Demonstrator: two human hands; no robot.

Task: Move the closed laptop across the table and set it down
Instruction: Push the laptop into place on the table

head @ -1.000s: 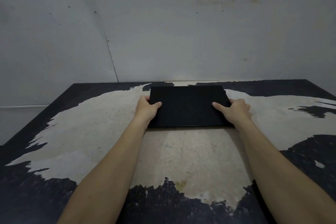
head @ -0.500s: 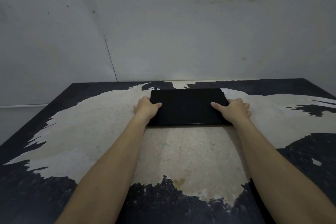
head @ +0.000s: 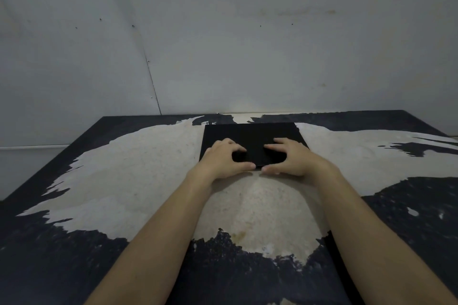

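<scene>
The closed black laptop (head: 252,132) lies flat on the worn table (head: 138,171), near its far edge and the wall. Both of my hands are on the laptop's near edge, close together at its middle. My left hand (head: 223,159) has its fingers arched on the lid and its thumb along the front edge. My right hand (head: 290,159) mirrors it, fingertips on the lid and thumb at the front edge. The near strip of the lid is hidden under my hands.
The table top is black with a large pale patch where the coating has worn off. A grey wall (head: 235,44) rises right behind the table's far edge. The table's left edge (head: 49,163) runs diagonally, with a drop beyond it.
My hands have left the laptop's left and right sides and come together on its near edge. The laptop now lies a little farther back and flat.
</scene>
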